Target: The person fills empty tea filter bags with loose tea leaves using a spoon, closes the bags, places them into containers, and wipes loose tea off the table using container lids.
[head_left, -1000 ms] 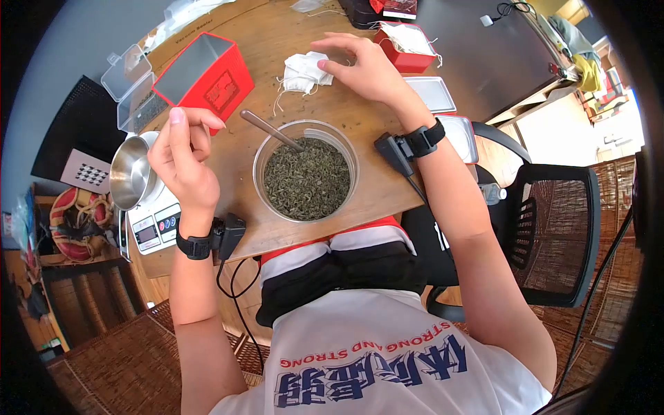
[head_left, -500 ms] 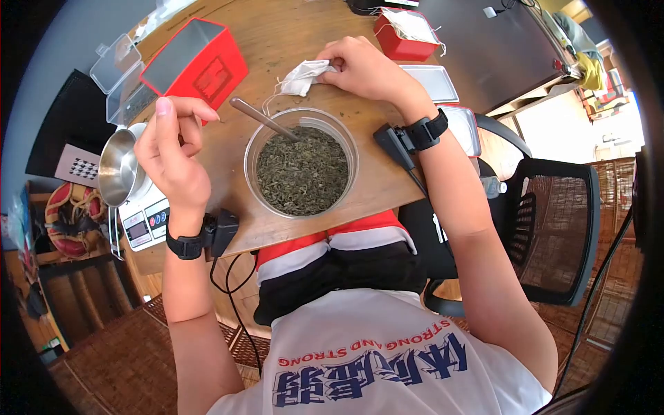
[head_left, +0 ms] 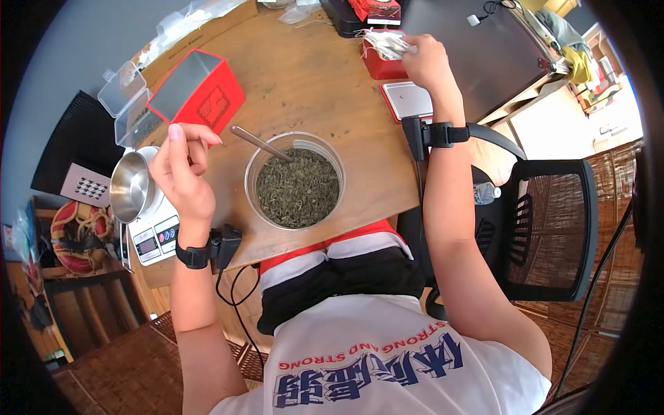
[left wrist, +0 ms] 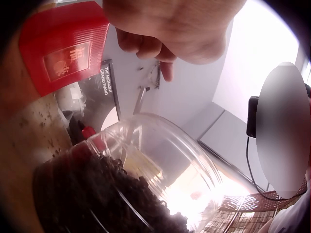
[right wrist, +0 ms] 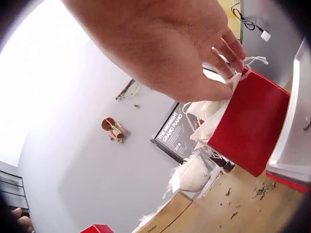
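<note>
At the far right of the table, my right hand (head_left: 427, 63) is over a red tin (head_left: 382, 68) packed with white drawstring bags (head_left: 386, 43). Its thumb and fingers pinch a white bag (right wrist: 235, 82) at the tin's rim, partly hidden by the hand in the right wrist view. My left hand (head_left: 183, 176) is raised, holding nothing, its fingers loosely bent, left of a clear round tub (head_left: 250, 185). Dark dried tea leaves (head_left: 297, 194) fill much of that tub, and a spoon handle (head_left: 257, 142) leans out of it. Behind the left hand stands an open red tin (head_left: 221, 97).
A metal pan (head_left: 128, 185) sits on a white kitchen scale (head_left: 155, 241) at the left. Behind them is a clear hinged box (head_left: 124, 93). A tin lid (head_left: 408, 98) lies below the red tin at the right. Leaf crumbs dot the table (head_left: 304, 76).
My right hand picked up the white bag from the table's middle and carried it right, to the red tin of bags. My left hand has stayed raised beside the tub.
</note>
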### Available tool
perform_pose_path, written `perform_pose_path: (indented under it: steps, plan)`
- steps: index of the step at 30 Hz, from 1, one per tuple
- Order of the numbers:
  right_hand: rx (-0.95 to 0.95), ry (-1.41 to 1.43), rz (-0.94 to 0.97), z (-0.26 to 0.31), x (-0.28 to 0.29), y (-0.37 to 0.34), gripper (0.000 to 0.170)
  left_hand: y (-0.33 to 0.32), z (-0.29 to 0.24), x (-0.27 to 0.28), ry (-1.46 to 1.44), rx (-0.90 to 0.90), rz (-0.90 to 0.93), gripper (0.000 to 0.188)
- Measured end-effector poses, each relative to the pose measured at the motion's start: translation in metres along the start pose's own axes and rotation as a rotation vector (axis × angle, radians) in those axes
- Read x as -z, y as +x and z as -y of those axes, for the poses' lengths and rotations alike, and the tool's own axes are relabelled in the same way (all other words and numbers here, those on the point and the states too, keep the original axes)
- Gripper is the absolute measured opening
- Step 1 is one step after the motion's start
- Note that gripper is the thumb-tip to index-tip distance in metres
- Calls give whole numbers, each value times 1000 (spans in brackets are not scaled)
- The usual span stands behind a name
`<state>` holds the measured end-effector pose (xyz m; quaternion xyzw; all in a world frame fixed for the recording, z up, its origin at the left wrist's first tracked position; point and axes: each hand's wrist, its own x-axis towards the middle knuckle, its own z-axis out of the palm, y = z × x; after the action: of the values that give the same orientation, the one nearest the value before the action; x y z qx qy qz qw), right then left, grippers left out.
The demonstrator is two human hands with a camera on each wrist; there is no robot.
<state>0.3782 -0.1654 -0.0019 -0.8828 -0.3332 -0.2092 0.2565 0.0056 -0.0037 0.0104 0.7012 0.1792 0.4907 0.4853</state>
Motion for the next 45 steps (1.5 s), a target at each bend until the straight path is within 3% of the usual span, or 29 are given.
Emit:
perform_pose_path:
  steps: [2,4,6,7,8,10,11,12,15,16,18,20,22,26,28,30,32,34,40,42,44,45]
  plan:
    - [143,118,102,-4,3,-1,35,0,0,-2,-19,-12,-3,50]
    - [203,214,49,3,17,1,38,2,3,-2,-24,-33,-17,48]
    - [104,322,65,15,21,-2,37,3,5,-2,67,-65,-174,43]
    - [129,247,10,20,18,-2,32,2,1,4,39,-37,-189,26]
    - [38,323,85,23,17,-6,31,7,5,8,59,-45,-203,26]
    - [-32,198,300,27,19,-8,38,20,24,12,217,-237,-352,19]
    - [-22,209,299,29,18,-8,38,21,29,20,342,-144,-349,50]
    - [-51,177,288,32,17,-8,41,23,31,21,349,-150,-357,50]
    - [-92,145,260,36,13,-9,49,30,39,26,704,-87,-312,95]
    - [-107,138,248,37,12,-10,52,29,44,29,711,-89,-318,95]
    - [-93,171,229,40,12,-8,58,31,48,31,644,-80,-59,94]
    - [-141,244,144,47,13,-8,63,30,43,29,561,-6,-28,87]
    - [-147,269,125,50,12,-8,65,31,36,25,375,216,-40,78]
    - [-123,272,116,53,10,-10,62,30,31,22,445,24,-65,68]
    - [-105,289,101,56,12,-12,60,31,28,20,398,50,-89,64]
    - [-104,311,68,57,11,-13,58,33,30,21,514,-205,-152,64]
    - [-106,312,81,55,10,-11,58,34,26,20,464,-171,-159,63]
    - [-108,310,102,54,10,-12,58,37,29,20,442,-405,-165,63]
    - [-104,313,102,55,12,-12,57,40,23,22,491,-642,-236,66]
    - [-95,324,96,56,13,-12,57,37,22,19,445,-627,-264,71]
    - [-101,316,99,53,13,-11,57,33,26,20,241,-282,-396,79]
    - [-104,314,103,53,13,-11,57,37,24,22,351,-359,-366,83]
